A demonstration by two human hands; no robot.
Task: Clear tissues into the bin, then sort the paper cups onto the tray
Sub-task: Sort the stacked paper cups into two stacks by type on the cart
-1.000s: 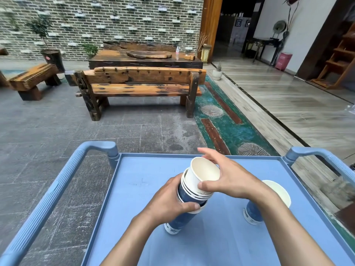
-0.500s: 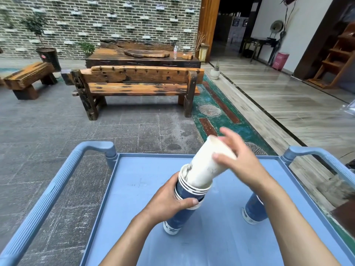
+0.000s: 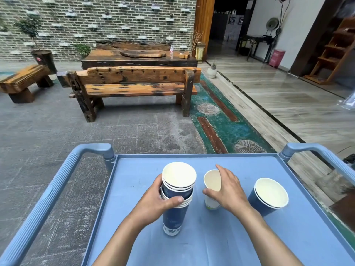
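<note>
**Blue stack gripped, white cup under right hand**

Blue plastic forms the tray (image 3: 240, 246), a cart top with raised rim and a handle at each far corner.

1. Left hand (image 3: 153, 204): closed around the stack (image 3: 175, 212) of nested blue cups, thumb across the near side at mid-height, fingers wrapped behind. The stack stands upright on the tray, left of centre, base on the surface.
2. Right hand (image 3: 227, 191): fingers spread and curved over the white cup (image 3: 211, 184), thumb at the cup's near side, index finger along the far rim. Whether the grip is closed cannot be told. The cup stands upright just beside the stack, not touching it.
3. Blue pair (image 3: 269, 196): nested blue cups, upright, near the tray's right edge, apart from both hands.

Beyond the tray: a bench (image 3: 132, 87) on grey paving.
</note>
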